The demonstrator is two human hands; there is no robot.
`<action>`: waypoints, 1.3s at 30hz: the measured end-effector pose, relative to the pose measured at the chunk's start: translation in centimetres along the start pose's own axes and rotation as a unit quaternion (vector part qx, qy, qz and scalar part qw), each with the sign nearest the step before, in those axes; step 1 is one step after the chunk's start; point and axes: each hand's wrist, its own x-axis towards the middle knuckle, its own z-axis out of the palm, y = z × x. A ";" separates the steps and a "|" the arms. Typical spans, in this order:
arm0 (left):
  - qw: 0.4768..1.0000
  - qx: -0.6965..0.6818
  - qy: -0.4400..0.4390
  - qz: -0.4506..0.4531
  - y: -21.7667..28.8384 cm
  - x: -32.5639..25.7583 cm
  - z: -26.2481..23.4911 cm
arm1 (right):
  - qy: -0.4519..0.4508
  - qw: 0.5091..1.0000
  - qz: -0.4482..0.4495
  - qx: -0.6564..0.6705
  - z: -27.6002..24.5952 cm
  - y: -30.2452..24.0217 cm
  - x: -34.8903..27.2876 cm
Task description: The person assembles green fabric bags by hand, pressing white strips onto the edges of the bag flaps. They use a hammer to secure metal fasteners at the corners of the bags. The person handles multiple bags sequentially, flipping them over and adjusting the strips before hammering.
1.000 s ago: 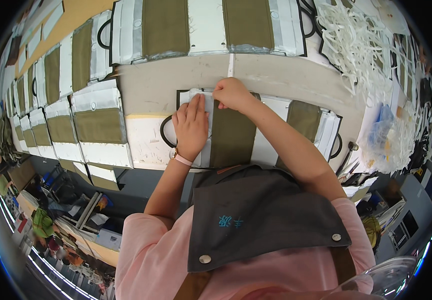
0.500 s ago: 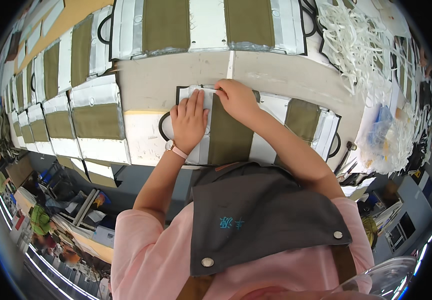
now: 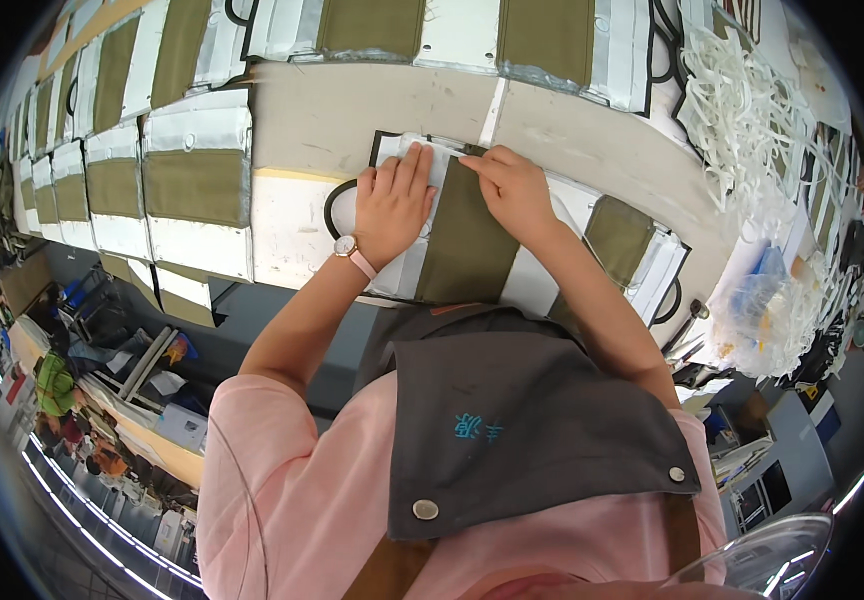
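the striped panel [image 3: 467, 232] is running left to right! it's lying beneath the flat left hand [image 3: 397, 205] and curled right hand [image 3: 515, 198], grip unclear.

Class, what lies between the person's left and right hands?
In the head view, the olive band of the white panel lies between the left hand and the right hand.
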 end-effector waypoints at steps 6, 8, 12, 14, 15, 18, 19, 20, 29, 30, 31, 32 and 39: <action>1.000 -0.006 -0.008 -0.005 0.1 0.0 0.2 | 0.002 1.000 0.006 0.006 -0.5 -0.6 0.1; 1.000 -0.010 -0.007 -0.007 0.1 0.0 0.2 | 0.001 1.000 0.014 0.016 -0.6 -0.6 0.1; 1.000 -0.008 -0.004 -0.017 0.1 -0.1 0.3 | 0.009 1.000 0.024 0.007 -0.3 0.1 0.1; 1.000 -0.004 -0.003 -0.017 0.1 0.0 0.3 | 0.009 0.999 0.028 0.013 -0.3 0.3 0.1; 1.000 -0.011 -0.005 -0.019 0.1 0.0 0.3 | 0.014 0.999 0.028 0.016 -0.3 0.2 0.2; 0.999 -0.023 -0.012 -0.023 0.1 0.1 0.3 | 0.023 0.999 0.027 0.022 -0.6 -0.5 0.4; 0.999 -0.020 -0.014 -0.025 0.2 0.1 0.3 | 0.022 0.999 0.028 0.023 -0.8 -1.0 0.5; 0.999 -0.017 -0.015 -0.026 0.2 0.1 0.3 | 0.022 0.999 0.028 0.023 -0.9 -1.3 0.6; 0.999 -0.013 -0.038 -0.009 0.0 0.5 -0.6 | 0.016 0.998 0.045 -0.032 -0.2 0.3 0.4; 0.999 -0.010 -0.042 -0.004 -0.1 0.6 -0.7 | 0.019 0.998 0.044 -0.035 0.0 0.5 0.1; 0.999 -0.008 -0.046 0.000 -0.1 0.8 -0.8 | 0.023 0.998 0.044 -0.038 0.2 0.6 -0.1; 0.999 -0.005 -0.050 0.005 -0.2 0.9 -0.9 | 0.026 0.998 0.043 -0.041 0.4 0.7 -0.2; 0.996 -0.026 -0.076 0.033 -0.8 1.5 -2.1 | 0.018 0.997 0.040 -0.057 -0.1 0.1 -0.4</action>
